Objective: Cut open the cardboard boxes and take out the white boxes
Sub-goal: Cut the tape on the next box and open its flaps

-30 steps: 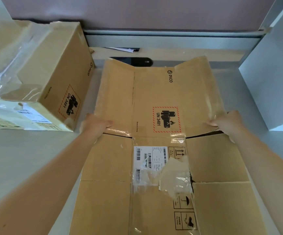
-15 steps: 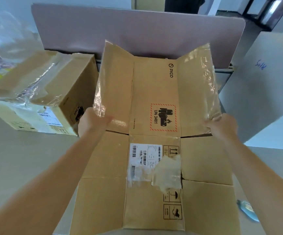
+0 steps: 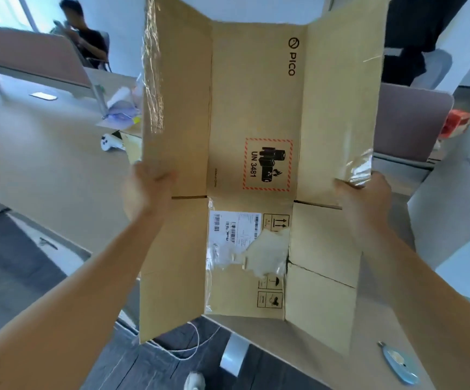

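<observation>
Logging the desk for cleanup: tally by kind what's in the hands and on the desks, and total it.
Flattened cardboard box, gripped by the left hand and right hand: 1
Blue box cutter on the near desk: 1
White controller on the far desk: 1
Pile of plastic wrap on the far desk: 1
Total: 4

box — matt brown corrugated cardboard, creased at folds; strips of glossy clear tape along flap edges, crinkled, catching light. label white paper, partly under wrinkled clear film. desk smooth beige laminate, faint sheen. cutter pale blue plastic, slightly glossy. desk leg grey metal, satin. floor dark grey, matt — wood-grain look. divider dull mauve, cloth-like.
</observation>
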The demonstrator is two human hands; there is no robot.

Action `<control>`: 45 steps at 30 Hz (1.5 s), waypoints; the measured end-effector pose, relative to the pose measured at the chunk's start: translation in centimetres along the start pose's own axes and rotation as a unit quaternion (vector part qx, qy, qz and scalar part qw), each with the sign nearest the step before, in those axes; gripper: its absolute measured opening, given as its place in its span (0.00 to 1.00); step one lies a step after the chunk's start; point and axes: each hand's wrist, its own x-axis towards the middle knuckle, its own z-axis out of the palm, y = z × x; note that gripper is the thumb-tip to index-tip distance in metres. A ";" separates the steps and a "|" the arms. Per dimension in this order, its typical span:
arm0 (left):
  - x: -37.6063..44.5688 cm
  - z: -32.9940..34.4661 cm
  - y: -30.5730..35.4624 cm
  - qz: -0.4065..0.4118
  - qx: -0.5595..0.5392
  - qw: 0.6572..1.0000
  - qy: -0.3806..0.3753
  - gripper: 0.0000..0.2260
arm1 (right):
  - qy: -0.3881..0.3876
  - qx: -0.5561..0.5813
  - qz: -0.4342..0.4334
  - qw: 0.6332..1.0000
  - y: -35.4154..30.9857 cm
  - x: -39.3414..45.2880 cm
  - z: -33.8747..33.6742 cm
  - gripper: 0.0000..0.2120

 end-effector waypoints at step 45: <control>-4.8 -89.8 -35.0 -0.297 0.179 0.711 0.612 0.18 | -0.636 0.160 -0.226 0.721 -44.8 -81.1 54.9 0.11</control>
